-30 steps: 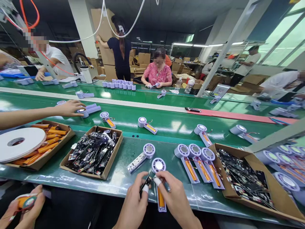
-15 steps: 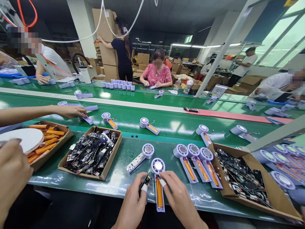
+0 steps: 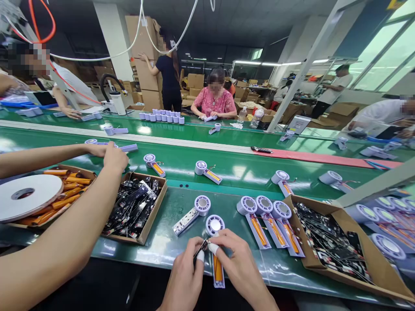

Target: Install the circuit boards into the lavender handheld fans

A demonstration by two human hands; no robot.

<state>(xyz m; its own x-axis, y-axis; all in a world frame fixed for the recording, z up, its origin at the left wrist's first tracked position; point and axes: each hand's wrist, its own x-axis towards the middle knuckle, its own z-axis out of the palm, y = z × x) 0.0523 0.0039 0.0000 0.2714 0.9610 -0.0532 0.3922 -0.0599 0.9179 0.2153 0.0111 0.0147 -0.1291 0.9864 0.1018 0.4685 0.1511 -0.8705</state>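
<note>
A small black circuit board (image 3: 201, 250) is pinched between the thumb and fingers of my left hand (image 3: 183, 274). My right hand (image 3: 241, 265) is closed at the board's upper end, its fingertips pressed together; whatever lies between them is too small to make out. White covers sit on a fingertip of each hand. Just beyond and partly under my hands lies a lilac handheld fan (image 3: 215, 225), its round head facing up and an orange battery (image 3: 218, 271) in its open handle. Left of it lies another fan (image 3: 202, 205) with a white board in the handle.
Cardboard boxes of black circuit boards stand left (image 3: 142, 239) and right (image 3: 394, 283). Three fans (image 3: 249, 205) with batteries lie before the right box. A co-worker's arms (image 3: 74, 233) reach across at left, over a white reel (image 3: 42, 194). More fans sit on the green conveyor (image 3: 175, 162).
My hands have drawn together, the right fingertips now meeting the board's end. At left, the co-worker's near arm has reached forward to the other hand. Fans on the conveyor have shifted slightly right.
</note>
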